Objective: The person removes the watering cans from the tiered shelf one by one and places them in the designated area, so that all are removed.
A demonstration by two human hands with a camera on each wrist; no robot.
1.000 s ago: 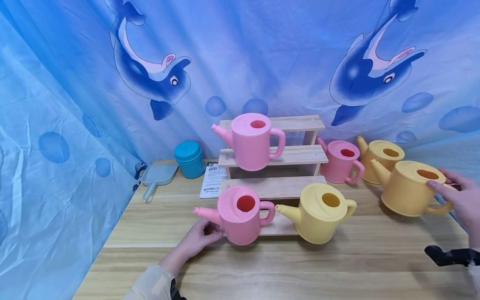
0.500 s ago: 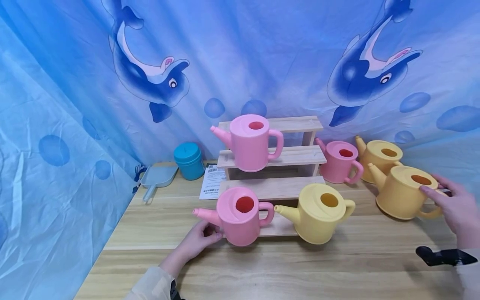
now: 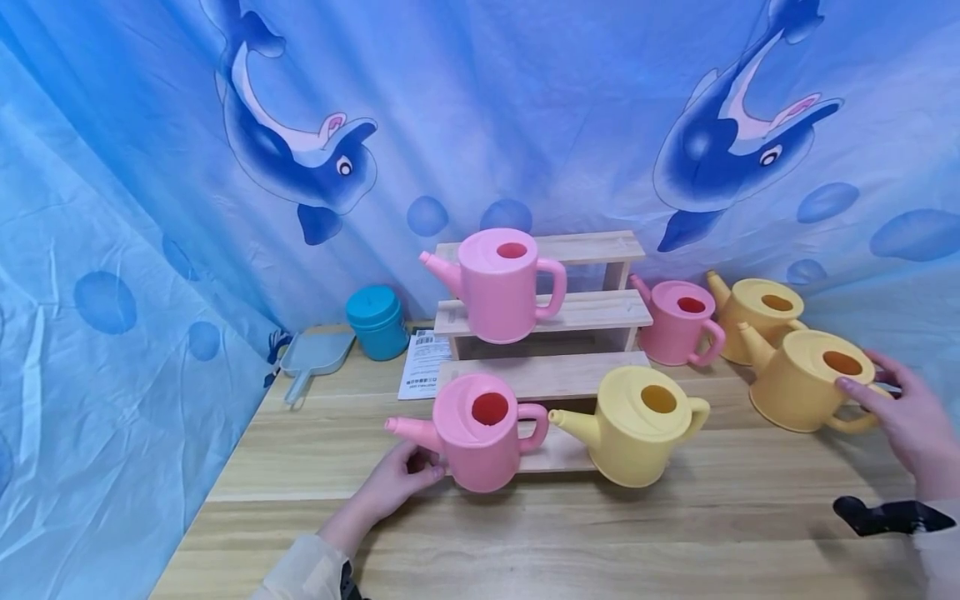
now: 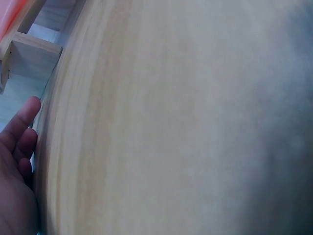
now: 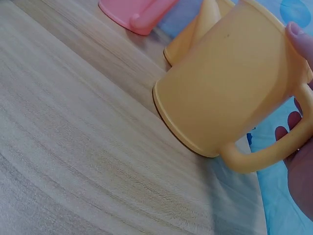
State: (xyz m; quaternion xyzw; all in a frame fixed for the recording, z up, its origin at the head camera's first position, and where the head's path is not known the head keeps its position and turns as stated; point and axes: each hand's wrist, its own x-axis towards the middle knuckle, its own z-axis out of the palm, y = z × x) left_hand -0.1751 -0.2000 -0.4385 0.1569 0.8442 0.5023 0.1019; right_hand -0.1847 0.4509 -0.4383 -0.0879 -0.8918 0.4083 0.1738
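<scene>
My right hand (image 3: 911, 417) grips a yellow-orange watering can (image 3: 806, 383) by its handle, thumb on the can's upper edge; in the right wrist view, fingers pass behind the handle (image 5: 274, 154). I cannot tell whether its base touches the table. My left hand (image 3: 393, 483) lies loosely bent at the front left corner of a stepped wooden shelf (image 3: 555, 375), below the spout of a pink watering can (image 3: 483, 442). Its thumb tip is near or against the lowest step. A pale yellow watering can (image 3: 641, 429) stands right of that pink one; another pink watering can (image 3: 498, 292) stands higher up.
Behind the right hand's can stand another yellow-orange watering can (image 3: 757, 321) and a pink one (image 3: 678, 325), right of the shelf. At the back left are a teal lidded canister (image 3: 377, 321), a printed paper (image 3: 422, 367) and a grey-blue dustpan (image 3: 318, 354). A dolphin-print curtain (image 3: 525, 108) encloses the table.
My right hand has moved slightly left with the yellow-orange watering can, then nearly stopped. My left hand stays in place. The head view has shifted a little.
</scene>
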